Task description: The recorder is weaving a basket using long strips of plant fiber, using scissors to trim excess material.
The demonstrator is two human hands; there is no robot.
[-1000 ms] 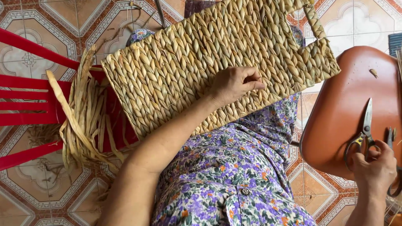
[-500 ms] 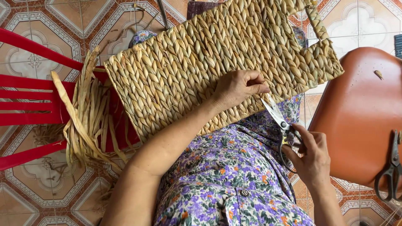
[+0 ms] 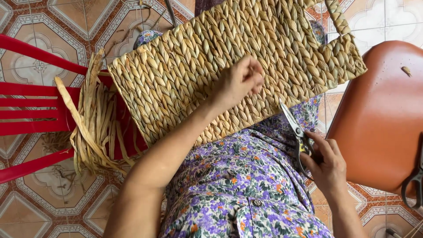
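Both hands now meet: right hand [image 3: 328, 165] brought scissors [image 3: 294, 128] to basket [image 3: 229, 61].

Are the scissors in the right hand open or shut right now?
Shut, as far as shows: the scissors in the right hand show one narrow closed point aimed at the woven basket edge.

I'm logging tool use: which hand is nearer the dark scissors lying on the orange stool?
Right. The right hand, holding small scissors, is beside the stool bearing the dark scissors; the left hand rests on the woven basket, farther away.
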